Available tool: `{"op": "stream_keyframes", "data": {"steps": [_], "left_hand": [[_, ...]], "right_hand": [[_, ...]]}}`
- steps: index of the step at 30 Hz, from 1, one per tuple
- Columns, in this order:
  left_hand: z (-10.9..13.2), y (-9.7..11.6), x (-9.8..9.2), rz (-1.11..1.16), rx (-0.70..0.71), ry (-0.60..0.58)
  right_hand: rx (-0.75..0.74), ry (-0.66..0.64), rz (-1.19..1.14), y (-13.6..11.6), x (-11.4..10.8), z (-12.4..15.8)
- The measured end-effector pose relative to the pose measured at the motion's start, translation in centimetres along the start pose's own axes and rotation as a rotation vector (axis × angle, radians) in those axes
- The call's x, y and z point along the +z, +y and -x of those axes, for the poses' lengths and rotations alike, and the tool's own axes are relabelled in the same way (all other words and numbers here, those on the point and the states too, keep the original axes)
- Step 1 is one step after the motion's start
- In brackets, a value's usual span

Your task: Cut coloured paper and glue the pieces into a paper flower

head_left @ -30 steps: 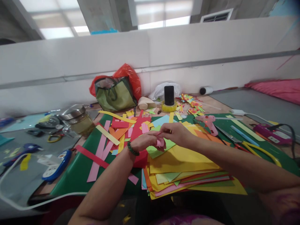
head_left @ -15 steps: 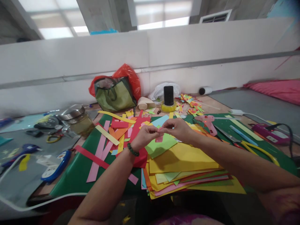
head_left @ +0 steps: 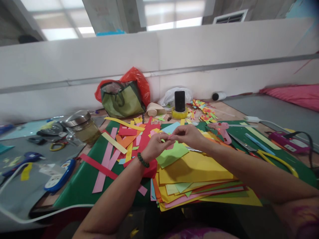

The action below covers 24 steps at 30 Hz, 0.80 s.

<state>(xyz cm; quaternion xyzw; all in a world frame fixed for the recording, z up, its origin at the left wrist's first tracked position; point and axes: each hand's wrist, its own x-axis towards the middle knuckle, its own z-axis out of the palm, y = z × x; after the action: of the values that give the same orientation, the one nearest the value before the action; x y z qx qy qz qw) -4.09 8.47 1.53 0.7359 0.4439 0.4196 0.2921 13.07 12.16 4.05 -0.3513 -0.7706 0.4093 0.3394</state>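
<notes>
Thumb and fingers of my left hand point(head_left: 157, 144) pinch a small pink paper piece point(head_left: 171, 136). The fingertips of my right hand point(head_left: 187, 135) are closed on the same piece from the other side, so the two hands nearly meet. Just below them lies a light green sheet point(head_left: 172, 155), on top of a stack of yellow and other coloured paper point(head_left: 194, 169). Behind my right hand and forearm, small metal scissors point(head_left: 193, 149) show in part. The exact shape of the pink piece is hard to make out.
Left of the stack, paper strips point(head_left: 106, 166) lie on a green mat point(head_left: 79, 186). A pink glue gun point(head_left: 223, 131) and large yellow-handled scissors point(head_left: 264, 155) are at the right. Behind stand a phone point(head_left: 179, 101), paper flowers point(head_left: 206, 114), a green bag point(head_left: 122, 101) and a jar point(head_left: 83, 127).
The fingers of my left hand have shifted around the pink piece, and less pink paper shows below the fingertips. My right hand has barely moved.
</notes>
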Motion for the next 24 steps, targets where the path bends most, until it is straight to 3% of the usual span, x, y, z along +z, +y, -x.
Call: {"op": "stream_keyframes", "data": {"steps": [5,11,16,24], "left_hand": [[0.0,0.4,0.0,-0.092,-0.022,0.115],[-0.1,0.5,-0.7,0.3,-0.198,0.173],[-0.2,0.8,-0.8,0.658,-0.4,0.187],[-0.3,0.9,-0.6,0.716,-0.465,0.187]], "right_hand": [[-0.052,-0.002,0.09,0.2,0.0,0.0],[-0.016,0.059,0.02,0.2,0.2,-0.2],[0.185,-0.152,-0.218,0.3,0.7,-0.1],[0.143,-0.101,-0.184,1.3,1.6,0.1]]}}
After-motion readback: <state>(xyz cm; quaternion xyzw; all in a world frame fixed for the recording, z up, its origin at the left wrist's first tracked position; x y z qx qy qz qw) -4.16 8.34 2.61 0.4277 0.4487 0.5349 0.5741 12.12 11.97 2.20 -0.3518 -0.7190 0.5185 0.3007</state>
